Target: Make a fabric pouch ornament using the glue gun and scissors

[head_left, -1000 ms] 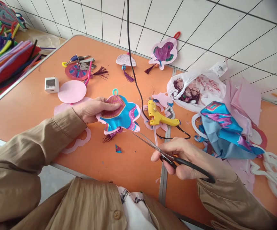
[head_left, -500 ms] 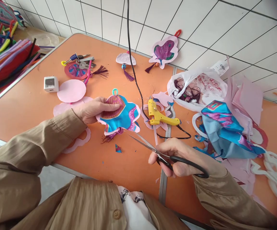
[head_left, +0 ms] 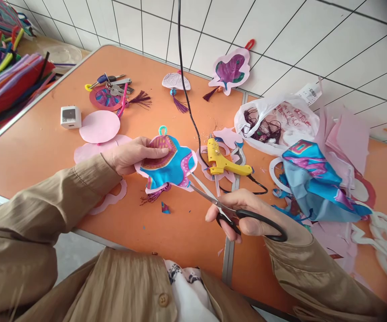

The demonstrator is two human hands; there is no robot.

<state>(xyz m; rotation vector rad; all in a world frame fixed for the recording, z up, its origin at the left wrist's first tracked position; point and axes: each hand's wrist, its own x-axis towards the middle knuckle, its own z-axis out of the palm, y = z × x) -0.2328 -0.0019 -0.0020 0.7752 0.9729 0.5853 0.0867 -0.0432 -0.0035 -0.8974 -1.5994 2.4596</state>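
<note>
My left hand (head_left: 128, 154) pinches a cloud-shaped ornament (head_left: 171, 163) covered in blue and magenta cloth, with a teal loop on top and a purple tassel hanging below. It is held just above the orange table (head_left: 39, 143). My right hand (head_left: 247, 214) grips black-handled scissors (head_left: 233, 212). Their blades are slightly apart and the tips touch the ornament's lower right edge.
A yellow glue gun (head_left: 222, 163) lies right of the ornament, its black cord running up. Blue patterned cloth (head_left: 314, 179), pink paper scraps and a white bag (head_left: 274, 123) crowd the right. Keys (head_left: 113, 87), a white cube (head_left: 70, 116), pink discs and finished ornaments (head_left: 230, 69) lie behind. Pipe cleaners (head_left: 6, 80) pile at left.
My right hand brought the scissors up and left until the blades reached the ornament's lower right edge. My left hand tilted the ornament slightly.
</note>
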